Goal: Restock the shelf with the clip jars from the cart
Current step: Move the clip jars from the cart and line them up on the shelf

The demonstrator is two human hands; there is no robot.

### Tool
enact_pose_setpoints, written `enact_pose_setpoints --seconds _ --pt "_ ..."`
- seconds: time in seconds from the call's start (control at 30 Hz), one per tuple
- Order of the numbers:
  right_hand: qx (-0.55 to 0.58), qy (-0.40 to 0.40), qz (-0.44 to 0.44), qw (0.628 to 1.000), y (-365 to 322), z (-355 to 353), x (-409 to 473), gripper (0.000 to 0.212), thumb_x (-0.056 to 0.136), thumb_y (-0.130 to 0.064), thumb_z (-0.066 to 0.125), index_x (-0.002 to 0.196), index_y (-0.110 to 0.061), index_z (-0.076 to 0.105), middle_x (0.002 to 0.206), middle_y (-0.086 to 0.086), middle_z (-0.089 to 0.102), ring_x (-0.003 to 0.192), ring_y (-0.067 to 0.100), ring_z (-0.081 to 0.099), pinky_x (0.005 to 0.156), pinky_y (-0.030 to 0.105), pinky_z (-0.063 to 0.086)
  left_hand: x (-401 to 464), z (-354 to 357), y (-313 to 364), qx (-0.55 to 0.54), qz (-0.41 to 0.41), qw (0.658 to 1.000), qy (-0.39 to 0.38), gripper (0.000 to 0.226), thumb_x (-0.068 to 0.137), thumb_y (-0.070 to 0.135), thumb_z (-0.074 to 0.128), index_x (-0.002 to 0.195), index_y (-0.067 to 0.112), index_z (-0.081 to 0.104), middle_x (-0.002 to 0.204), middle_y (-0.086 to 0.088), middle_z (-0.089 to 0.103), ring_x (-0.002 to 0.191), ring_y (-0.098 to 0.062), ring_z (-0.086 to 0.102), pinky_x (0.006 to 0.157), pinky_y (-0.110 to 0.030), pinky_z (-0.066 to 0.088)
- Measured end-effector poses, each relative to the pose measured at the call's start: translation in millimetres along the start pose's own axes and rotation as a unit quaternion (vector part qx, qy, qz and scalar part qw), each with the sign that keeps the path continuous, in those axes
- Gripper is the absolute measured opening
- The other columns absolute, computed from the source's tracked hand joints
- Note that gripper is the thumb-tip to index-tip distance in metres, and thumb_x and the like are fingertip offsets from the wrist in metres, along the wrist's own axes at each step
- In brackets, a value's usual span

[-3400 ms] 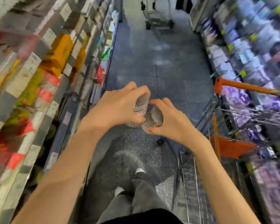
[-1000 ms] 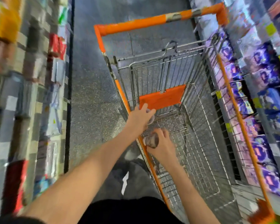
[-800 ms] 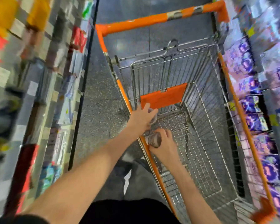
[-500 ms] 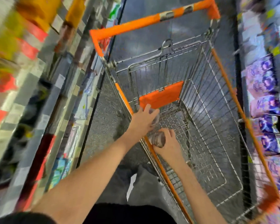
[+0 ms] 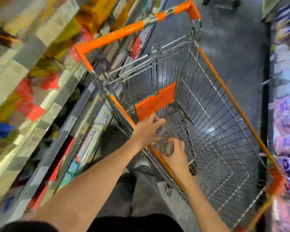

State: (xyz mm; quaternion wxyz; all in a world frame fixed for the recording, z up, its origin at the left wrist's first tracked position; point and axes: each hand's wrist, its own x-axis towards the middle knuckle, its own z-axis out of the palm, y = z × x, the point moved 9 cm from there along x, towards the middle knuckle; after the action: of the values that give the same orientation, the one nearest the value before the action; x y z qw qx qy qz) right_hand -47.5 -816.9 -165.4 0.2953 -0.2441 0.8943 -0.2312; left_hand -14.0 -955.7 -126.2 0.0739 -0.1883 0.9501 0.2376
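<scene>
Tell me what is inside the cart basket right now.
Inside the cart, near its left rim, the left hand and right hand each grip a clear jar. The rest shows bare wire. Anything beneath the hands is hidden.

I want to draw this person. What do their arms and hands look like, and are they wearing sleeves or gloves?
Both forearms are bare, with no long sleeves. The left hand and right hand wear no gloves, and no rings or watch show. A dark sleeve edge shows at the bottom left corner. Grey trousers show below.
</scene>
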Motion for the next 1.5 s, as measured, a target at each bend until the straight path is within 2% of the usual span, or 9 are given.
enact_pose_setpoints --seconds 0.17,0.3,0.4,0.5,0.67,0.87,1.07,1.33,1.5 --pt "-0.016 0.002 0.001 1.0 -11 2 16 0.052 0.075 -0.038 0.075 0.114 -0.026 0.042 0.119 0.001 0.038 0.091 0.02 0.057 0.074 0.034 0.05 2 -7 -18 -0.018 -0.031 0.999 -0.007 0.06 0.086 0.038 0.064 0.137 0.028 0.034 0.126 -0.002 0.036 0.107 -0.022 0.049 0.079 -0.033 0.05" --pt "-0.021 0.005 0.016 1.0 0 -15 26 0.058 0.072 -0.047 0.076 0.116 -0.024 0.045 0.118 0.002 0.039 0.091 0.016 0.053 0.075 0.031 0.047 17 -8 -3 -0.016 -0.024 0.999 0.017 0.056 0.087 0.035 0.063 0.136 0.026 0.037 0.126 -0.004 0.037 0.108 -0.024 0.049 0.073 -0.031 0.049" --pt "-0.018 -0.014 -0.002 1.0 1 -15 33 0.059 0.07 -0.043 0.079 0.115 -0.023 0.045 0.117 0.001 0.039 0.092 0.016 0.054 0.074 0.032 0.048 24 -4 -5 0.001 -0.054 0.998 0.019 0.056 0.089 0.037 0.061 0.137 0.028 0.034 0.13 -0.006 0.035 0.111 -0.027 0.047 0.074 -0.031 0.046" --pt "-0.011 -0.032 0.003 0.999 3 -7 39 0.058 0.07 -0.04 0.08 0.113 -0.027 0.043 0.118 -0.003 0.038 0.085 0.009 0.052 0.07 0.023 0.046 26 -6 -11 0.003 -0.085 0.996 0.033 0.048 0.089 0.032 0.061 0.13 0.028 0.036 0.125 -0.004 0.035 0.105 -0.026 0.048 0.063 -0.027 0.039" --pt "0.008 -0.061 -0.012 0.998 0 11 50 0.055 0.07 -0.046 0.076 0.113 -0.028 0.046 0.108 -0.005 0.038 0.091 0.02 0.058 0.072 0.032 0.048 27 -4 -27 -0.018 -0.121 0.992 0.012 0.04 0.085 0.021 0.06 0.121 0.025 0.043 0.12 -0.004 0.037 0.098 -0.027 0.046 0.061 -0.029 0.04" --pt "-0.007 -0.091 0.025 0.996 16 28 70 0.056 0.072 -0.043 0.076 0.115 -0.027 0.044 0.106 -0.007 0.033 0.09 0.021 0.059 0.067 0.029 0.045 44 14 -44 -0.058 -0.179 0.981 -0.043 0.043 0.083 0.018 0.064 0.116 0.024 0.037 0.119 -0.006 0.035 0.098 -0.029 0.048 0.064 -0.033 0.043" --pt "-0.009 -0.108 0.056 0.993 42 41 104 0.052 0.073 -0.037 0.076 0.11 -0.031 0.04 0.116 -0.004 0.037 0.093 0.02 0.059 0.082 0.038 0.053 91 39 -55 -0.164 -0.163 0.97 -0.077 0.033 0.075 0.009 0.066 0.093 0.023 0.041 0.103 -0.005 0.038 0.081 -0.03 0.053 0.068 -0.038 0.048" --pt "-0.011 -0.12 0.095 0.988 90 69 171 0.06 0.076 -0.027 0.076 0.123 -0.017 0.04 0.124 0.003 0.037 0.093 0.019 0.055 0.087 0.033 0.05 158 124 -84 -0.093 -0.187 0.959 -0.192 0.054 0.08 0.019 0.071 0.123 0.019 0.039 0.118 -0.011 0.039 0.089 -0.032 0.056 0.066 -0.034 0.04" --pt "-0.033 -0.135 0.085 0.987 114 98 221 0.061 0.077 -0.033 0.075 0.125 -0.017 0.039 0.12 0.004 0.036 0.093 0.018 0.052 0.087 0.037 0.05 175 183 -106 -0.097 -0.211 0.95 -0.209 0.061 0.088 0.018 0.061 0.142 0.015 0.031 0.135 -0.018 0.035 0.113 -0.037 0.051 0.086 -0.039 0.044"
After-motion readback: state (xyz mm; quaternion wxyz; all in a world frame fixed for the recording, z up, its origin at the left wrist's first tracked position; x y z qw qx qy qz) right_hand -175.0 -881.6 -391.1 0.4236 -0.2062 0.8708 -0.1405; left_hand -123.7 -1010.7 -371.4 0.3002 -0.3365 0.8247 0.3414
